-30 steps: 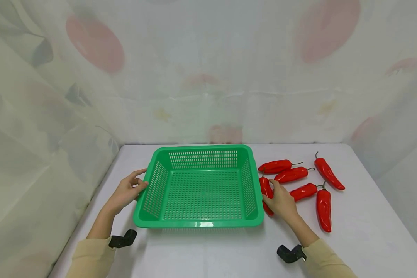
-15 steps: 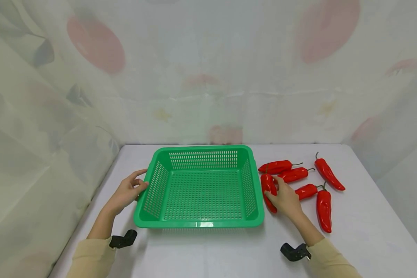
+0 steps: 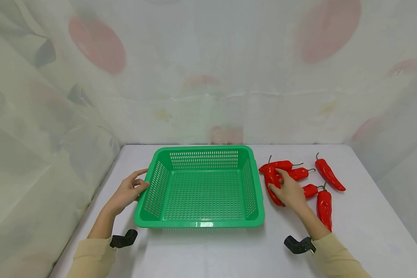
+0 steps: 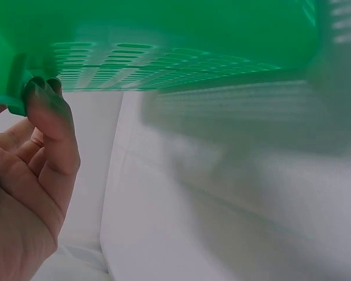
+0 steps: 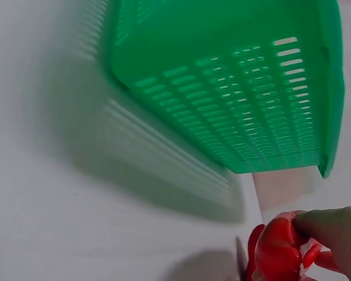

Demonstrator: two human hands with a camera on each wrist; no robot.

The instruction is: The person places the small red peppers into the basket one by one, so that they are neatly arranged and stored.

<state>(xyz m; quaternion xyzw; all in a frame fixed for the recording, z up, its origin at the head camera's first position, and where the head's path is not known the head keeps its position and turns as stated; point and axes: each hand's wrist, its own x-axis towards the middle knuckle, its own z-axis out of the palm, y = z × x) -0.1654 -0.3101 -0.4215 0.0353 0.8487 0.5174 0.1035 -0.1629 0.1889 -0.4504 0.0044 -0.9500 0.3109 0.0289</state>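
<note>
A green plastic basket [image 3: 226, 223] with slotted sides stands on the white table, nothing lying inside it. At its left rim, my left hand [image 3: 124, 192] grips the edge, the fingertips tucked against the rim in the left wrist view. Just right of the basket, my right hand [image 3: 292, 192] pinches a red chili pepper [image 3: 270, 178] between thumb and fingers, its stem pointing away from me. Behind it lies another red pepper [image 3: 281, 165], partly covered by the held one. In the right wrist view the held pepper [image 5: 277, 252] appears low, apart from the basket wall [image 5: 245, 111].
Several more red peppers lie right of and beyond my right hand: one pepper [image 3: 300, 173] near the fingers, one [image 3: 311, 190] beside the knuckles, one [image 3: 324, 208] close to the forearm and one [image 3: 328, 175] farthest right. A patterned curtain [image 3: 180, 112] hangs behind the table.
My right hand has moved right and away from me with the red chili pepper, drawing it off the basket's right side towards the other peppers. My left hand and the basket stay put.
</note>
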